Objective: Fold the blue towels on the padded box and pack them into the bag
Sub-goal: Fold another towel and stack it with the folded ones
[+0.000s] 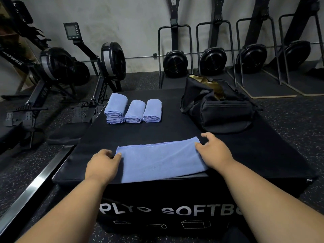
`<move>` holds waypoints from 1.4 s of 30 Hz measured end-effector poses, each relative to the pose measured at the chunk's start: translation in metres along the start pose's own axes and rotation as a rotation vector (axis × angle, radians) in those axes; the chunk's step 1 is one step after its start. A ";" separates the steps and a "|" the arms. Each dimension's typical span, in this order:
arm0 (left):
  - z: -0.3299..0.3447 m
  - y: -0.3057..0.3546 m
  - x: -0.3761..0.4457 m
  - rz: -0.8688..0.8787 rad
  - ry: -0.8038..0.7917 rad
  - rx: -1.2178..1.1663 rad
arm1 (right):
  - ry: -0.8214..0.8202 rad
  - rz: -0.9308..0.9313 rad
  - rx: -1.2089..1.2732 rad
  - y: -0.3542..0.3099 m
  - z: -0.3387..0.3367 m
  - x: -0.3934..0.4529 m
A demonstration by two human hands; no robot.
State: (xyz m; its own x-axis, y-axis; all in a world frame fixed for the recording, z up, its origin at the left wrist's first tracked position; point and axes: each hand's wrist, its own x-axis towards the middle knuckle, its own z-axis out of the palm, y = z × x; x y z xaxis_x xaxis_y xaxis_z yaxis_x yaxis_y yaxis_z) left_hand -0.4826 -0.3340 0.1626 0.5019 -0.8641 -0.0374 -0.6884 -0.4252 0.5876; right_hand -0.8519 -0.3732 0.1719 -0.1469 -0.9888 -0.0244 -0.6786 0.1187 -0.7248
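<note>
A blue towel (160,160), folded into a long strip, lies flat at the near edge of the black padded box (175,127). My left hand (102,165) pinches the towel's left end between thumb and fingers. My right hand (214,153) rests on its right end, with the thumb on the cloth and the fingers curled over the far corner. Several folded blue towels (134,110) lie in a row at the far left of the box, one stacked on another. The black bag (217,106) stands at the far right of the box, its top unzipped.
Rowing machines (70,67) stand on the floor to the left, one steel rail (33,188) running close beside the box. Black fan machines in frames (175,62) line the back wall. Speckled rubber floor surrounds the box.
</note>
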 end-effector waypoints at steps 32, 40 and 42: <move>0.028 -0.008 -0.006 0.242 -0.070 0.229 | 0.043 -0.225 0.309 -0.013 0.029 0.042; 0.031 -0.006 -0.002 0.190 -0.058 0.204 | 0.030 -0.110 0.198 -0.010 0.039 0.060; 0.032 -0.006 0.000 0.181 -0.047 0.213 | 0.065 -0.096 0.147 -0.012 0.044 0.062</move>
State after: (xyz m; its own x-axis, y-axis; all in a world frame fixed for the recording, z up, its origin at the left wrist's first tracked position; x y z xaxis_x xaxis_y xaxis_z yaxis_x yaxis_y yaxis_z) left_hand -0.4954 -0.3399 0.1330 0.3391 -0.9407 0.0121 -0.8616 -0.3055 0.4054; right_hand -0.8217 -0.4394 0.1488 -0.1360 -0.9865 0.0914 -0.5797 0.0044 -0.8148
